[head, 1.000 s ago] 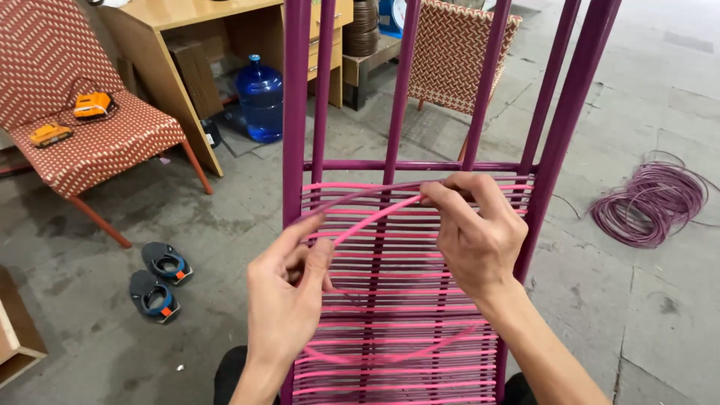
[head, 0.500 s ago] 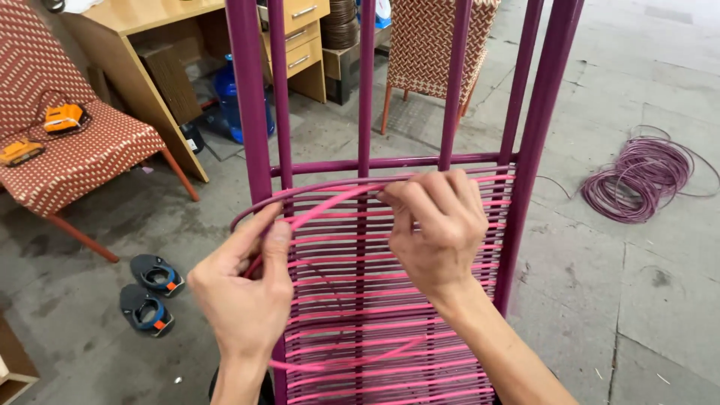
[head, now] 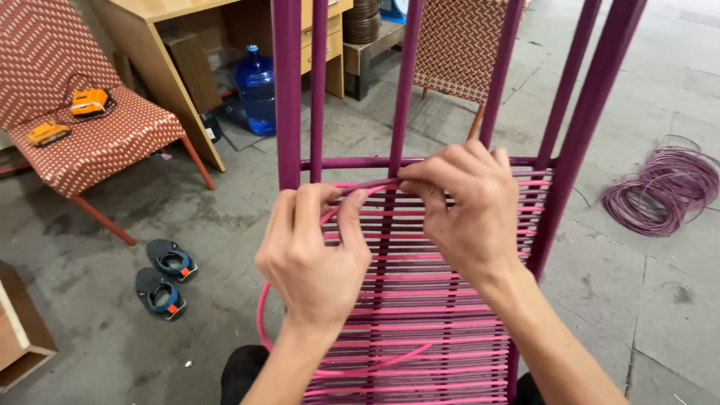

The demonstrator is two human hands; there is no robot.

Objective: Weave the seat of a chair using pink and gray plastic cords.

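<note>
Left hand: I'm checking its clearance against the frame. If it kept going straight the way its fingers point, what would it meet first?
The left hand, gripping the pink cord, points up and right. It would likely meet the right hand first, their fingertips nearly touching; the purple crossbar sits just above. Depth is uncertain.

A woven red-and-cream chair [head: 90,142] stands far left of the grip, with two orange tools [head: 90,101] on its seat. Below it on the concrete floor [head: 660,300] lies a pair of dark sandals [head: 165,276]. A wooden desk [head: 161,56] and a blue water bottle [head: 256,90] sit up-left. A coil of purple cord [head: 664,191] lies far right.
</note>
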